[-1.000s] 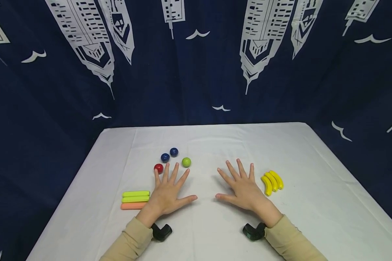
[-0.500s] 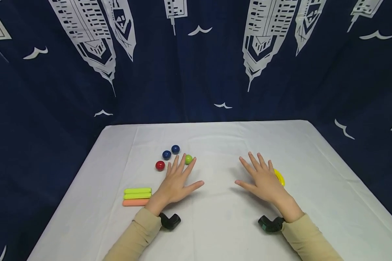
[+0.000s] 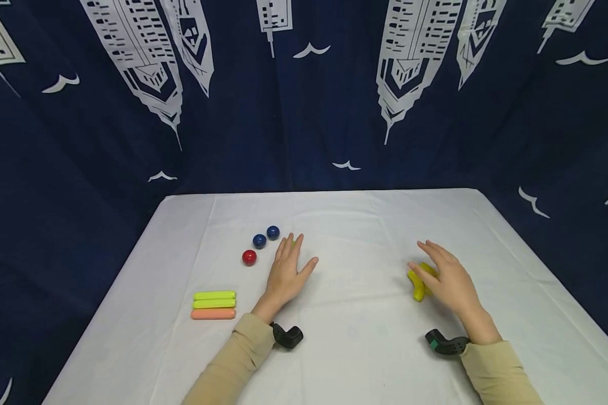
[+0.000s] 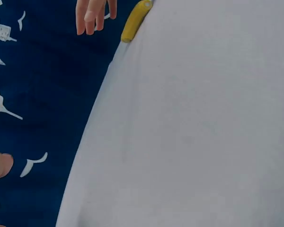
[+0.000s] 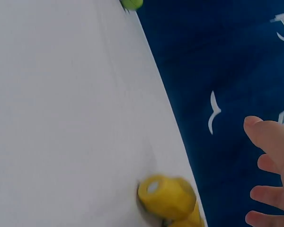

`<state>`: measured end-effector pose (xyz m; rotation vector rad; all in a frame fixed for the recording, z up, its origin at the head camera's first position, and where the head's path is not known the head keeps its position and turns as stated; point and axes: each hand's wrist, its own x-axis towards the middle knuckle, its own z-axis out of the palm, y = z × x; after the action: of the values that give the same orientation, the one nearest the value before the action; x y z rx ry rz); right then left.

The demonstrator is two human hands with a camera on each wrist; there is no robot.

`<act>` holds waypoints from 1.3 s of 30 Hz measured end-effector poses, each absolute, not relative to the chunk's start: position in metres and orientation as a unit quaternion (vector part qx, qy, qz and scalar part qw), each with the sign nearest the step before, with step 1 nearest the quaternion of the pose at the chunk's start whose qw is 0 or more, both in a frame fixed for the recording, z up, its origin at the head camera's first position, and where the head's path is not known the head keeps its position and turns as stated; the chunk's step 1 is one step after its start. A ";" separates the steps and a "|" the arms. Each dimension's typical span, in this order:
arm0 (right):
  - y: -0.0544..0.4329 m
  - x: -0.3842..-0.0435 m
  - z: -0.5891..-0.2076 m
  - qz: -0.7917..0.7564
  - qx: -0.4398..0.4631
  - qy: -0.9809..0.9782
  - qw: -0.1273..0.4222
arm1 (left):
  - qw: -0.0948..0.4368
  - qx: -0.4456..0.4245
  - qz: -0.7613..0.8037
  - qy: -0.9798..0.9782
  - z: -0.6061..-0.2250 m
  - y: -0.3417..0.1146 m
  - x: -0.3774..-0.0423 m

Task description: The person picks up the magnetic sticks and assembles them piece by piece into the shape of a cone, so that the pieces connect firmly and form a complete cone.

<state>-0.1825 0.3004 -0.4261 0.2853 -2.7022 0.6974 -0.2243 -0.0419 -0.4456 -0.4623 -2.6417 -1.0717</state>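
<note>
My left hand point(image 3: 286, 274) has its fingers extended over the green ball point(image 3: 293, 243), which is mostly hidden behind them. Two blue balls point(image 3: 259, 241) and a red ball point(image 3: 249, 257) lie to its left. On the right, my right hand point(image 3: 453, 284) hovers beside the small yellow toy bananas point(image 3: 417, 286), thumb and fingers spread apart and partly covering them. The right wrist view shows the bananas point(image 5: 165, 196) below and left of the fingers point(image 5: 270, 194), apart from them. Neither hand grips anything.
Two lime-green sticks point(image 3: 214, 299) and an orange stick point(image 3: 213, 314) lie side by side at the left of the white-covered table point(image 3: 354, 349). A dark blue printed curtain point(image 3: 284, 135) hangs behind it. Black cameras point(image 3: 287, 336) are worn at both wrists.
My left hand has moved right and forward, from near the red ball to over the green one. My right hand has swung right to the bananas, and its fingers have drawn closer together.
</note>
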 end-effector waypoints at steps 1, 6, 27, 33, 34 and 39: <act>0.304 -0.183 -0.427 0.247 0.092 -0.950 0.170 | 0.137 -0.151 -0.374 -0.905 -0.448 -0.040 -0.226; 0.318 -0.183 -0.435 0.248 0.052 -0.952 0.170 | 0.157 -0.116 -0.399 -0.896 -0.458 -0.035 -0.233; 0.339 -0.182 -0.448 0.279 -0.032 -0.957 0.076 | 0.211 -0.093 -0.412 -0.882 -0.477 -0.041 -0.245; 0.339 -0.182 -0.447 0.279 -0.050 -0.954 0.093 | 0.221 -0.081 -0.465 -0.853 -0.480 -0.041 -0.247; 0.339 -0.182 -0.447 0.281 -0.055 -0.953 0.097 | 0.222 -0.080 -0.477 -0.847 -0.480 -0.041 -0.247; 0.337 -0.182 -0.444 0.299 -0.096 -0.942 0.116 | 0.238 -0.082 -0.518 -0.817 -0.480 -0.039 -0.247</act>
<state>-0.1816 0.3366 -0.4440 -0.2816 -2.7590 0.8766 -0.2470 -0.0389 -0.4795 -0.2246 -2.2396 -1.4198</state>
